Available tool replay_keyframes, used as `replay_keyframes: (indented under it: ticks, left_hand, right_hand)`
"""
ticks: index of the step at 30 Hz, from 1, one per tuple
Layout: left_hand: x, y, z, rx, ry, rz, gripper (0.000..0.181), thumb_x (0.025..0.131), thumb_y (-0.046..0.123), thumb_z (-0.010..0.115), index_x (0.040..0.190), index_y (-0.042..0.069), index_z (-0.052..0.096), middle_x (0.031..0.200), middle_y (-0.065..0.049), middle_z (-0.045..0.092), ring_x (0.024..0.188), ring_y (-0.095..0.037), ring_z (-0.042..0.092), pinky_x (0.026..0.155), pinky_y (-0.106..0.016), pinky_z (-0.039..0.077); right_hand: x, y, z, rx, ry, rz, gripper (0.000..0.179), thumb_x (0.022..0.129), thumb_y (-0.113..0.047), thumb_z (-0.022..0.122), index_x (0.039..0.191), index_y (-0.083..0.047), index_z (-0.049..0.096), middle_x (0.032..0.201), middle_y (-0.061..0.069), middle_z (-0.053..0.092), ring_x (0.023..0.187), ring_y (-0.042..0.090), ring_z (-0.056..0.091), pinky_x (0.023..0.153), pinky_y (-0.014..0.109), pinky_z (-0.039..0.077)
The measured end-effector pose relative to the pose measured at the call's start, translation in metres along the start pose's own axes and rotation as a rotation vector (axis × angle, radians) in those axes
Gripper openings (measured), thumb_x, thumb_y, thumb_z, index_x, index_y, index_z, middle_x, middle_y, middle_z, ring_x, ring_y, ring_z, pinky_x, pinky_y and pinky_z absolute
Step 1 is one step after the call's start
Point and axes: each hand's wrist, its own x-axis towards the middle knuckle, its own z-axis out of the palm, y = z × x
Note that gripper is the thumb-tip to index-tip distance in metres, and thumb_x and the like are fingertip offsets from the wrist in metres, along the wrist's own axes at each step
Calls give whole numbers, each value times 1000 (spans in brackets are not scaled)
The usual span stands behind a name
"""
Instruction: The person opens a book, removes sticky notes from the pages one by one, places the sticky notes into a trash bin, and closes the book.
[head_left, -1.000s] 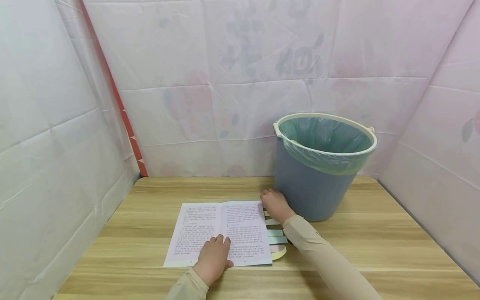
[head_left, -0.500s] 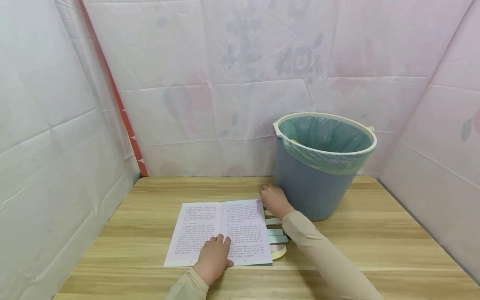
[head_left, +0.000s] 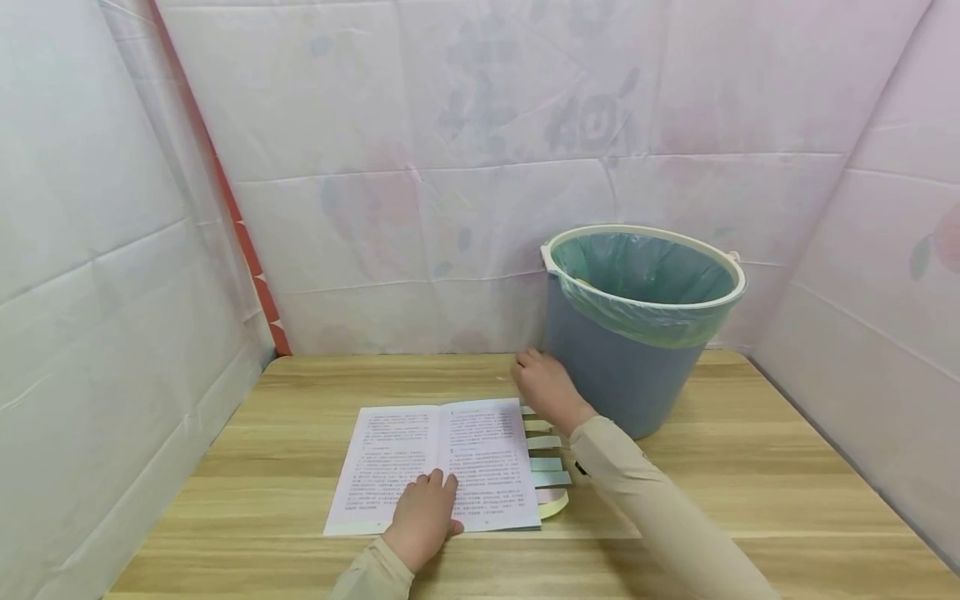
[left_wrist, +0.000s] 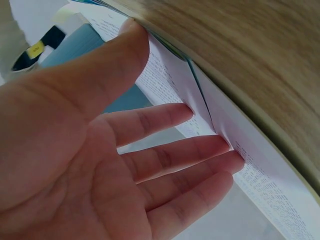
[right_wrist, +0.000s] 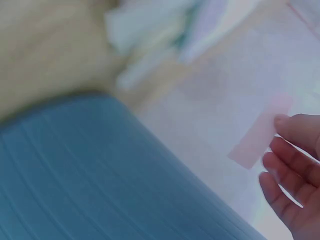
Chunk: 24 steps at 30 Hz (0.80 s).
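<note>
An open book lies on the wooden table, printed pages facing up. The left hand rests over the fold near the book's lower edge, fingers extended and slightly spread. Paper tabs project from the book's right edge. Beside the bin, the right hand pinches a pink strip, held clear of the book. A green liner covers the bin's interior.
</note>
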Motion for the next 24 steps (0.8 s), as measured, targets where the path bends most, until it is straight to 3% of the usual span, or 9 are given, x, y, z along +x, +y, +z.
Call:
replay_keyframes:
  ticks: [5, 8, 11, 13, 16, 21, 24]
  left_hand:
    - [0, 0, 2, -6, 3, 7, 64, 72, 42, 77, 119, 1, 62, 104, -15, 62, 93, -32, 61, 81, -41, 53]
    - [-1, 0, 2, -5, 10, 14, 64, 72, 42, 77, 119, 1, 62, 104, -16, 62, 92, -31, 61, 80, -41, 53]
    - [-2, 0, 0, -1, 10, 20, 63, 73, 42, 77, 119, 2, 61, 104, -15, 61, 92, -31, 61, 80, -40, 53]
    - [-2, 0, -1, 1, 8, 23, 63, 73, 42, 76, 120, 2, 61, 104, -15, 61, 93, -31, 61, 80, -40, 53]
    - [-1, 0, -1, 1, 7, 27, 63, 74, 42, 76, 120, 2, 61, 104, -15, 61, 93, -31, 61, 81, -40, 53]
    - [-1, -1, 2, -22, 2, 17, 63, 73, 40, 77, 120, 1, 61, 105, -16, 61, 94, -33, 61, 82, -42, 52]
    - [-2, -1, 2, -29, -3, 10, 63, 73, 40, 77, 119, 1, 61, 105, -16, 61, 94, -33, 61, 82, -43, 52]
  right_hand:
    - [10, 7, -53, 165, 342, -150, 10, 79, 5, 72, 81, -3, 65, 79, 6, 54, 69, 23, 52, 56, 35, 45]
    - [16, 11, -94, 194, 522, -195, 9, 79, 6, 71, 84, -1, 67, 80, 9, 58, 69, 27, 55, 58, 38, 47]
    - [18, 19, -131, 164, 673, -154, 10, 80, 6, 69, 87, 0, 68, 80, 13, 62, 68, 31, 57, 59, 43, 48]
    - [17, 28, -151, 136, 741, -70, 9, 81, 5, 69, 88, -1, 70, 79, 14, 63, 69, 35, 57, 61, 46, 47]
    - [10, 46, -170, 53, 716, 101, 4, 85, 1, 69, 87, 0, 71, 79, 17, 64, 72, 38, 58, 66, 50, 48]
    - [-5, 64, -184, -12, 513, 381, 4, 85, 3, 68, 87, 3, 72, 82, 21, 64, 79, 42, 56, 75, 56, 46]
    - [-9, 66, -187, -7, 413, 481, 7, 86, 3, 65, 89, 5, 71, 85, 23, 63, 83, 44, 55, 77, 60, 44]
